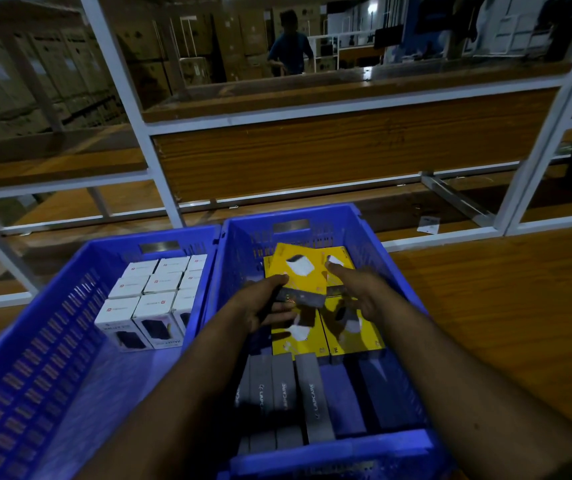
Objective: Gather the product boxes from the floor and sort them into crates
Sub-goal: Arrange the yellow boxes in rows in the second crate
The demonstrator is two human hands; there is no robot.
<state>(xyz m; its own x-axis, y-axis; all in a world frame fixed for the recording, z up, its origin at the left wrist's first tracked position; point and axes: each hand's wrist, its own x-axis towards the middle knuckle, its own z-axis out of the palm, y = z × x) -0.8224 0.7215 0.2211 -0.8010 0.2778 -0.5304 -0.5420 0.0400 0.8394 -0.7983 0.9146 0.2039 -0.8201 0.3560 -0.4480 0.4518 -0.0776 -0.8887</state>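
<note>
Left crate (69, 341): blue, slotted walls, and packed at its far right corner are white boxes (159, 299) in tidy rows, tops up.
Right crate (395, 271): blue too, touching the left crate wall to wall.
Grey boxes (314, 396): standing on edge along the near wall of the right crate, spines up.
Yellow boxes (322, 336): lying flat across the middle of the right crate, with more toward its far wall.
In the way: both forearms cross the near rim of the right crate and hide part of the grey row.
Left hand (263, 306): fingers curled round the near left edge of the top yellow box (298, 271), thumb on its face, lifting it at a tilt above the others.
Right hand (357, 292): thumb reaching onto the right edge of that same box, fingers bent down toward the yellow boxes below; whether they grip one I cannot tell.
Floor (506, 323): brown wood boards; both crates sit on it.
Rack (159, 161): white metal frame with wooden shelves, just beyond the crates.
Room: dim storeroom, stacked cartons (28, 84) behind the rack, and a person (289, 46) standing far back.
</note>
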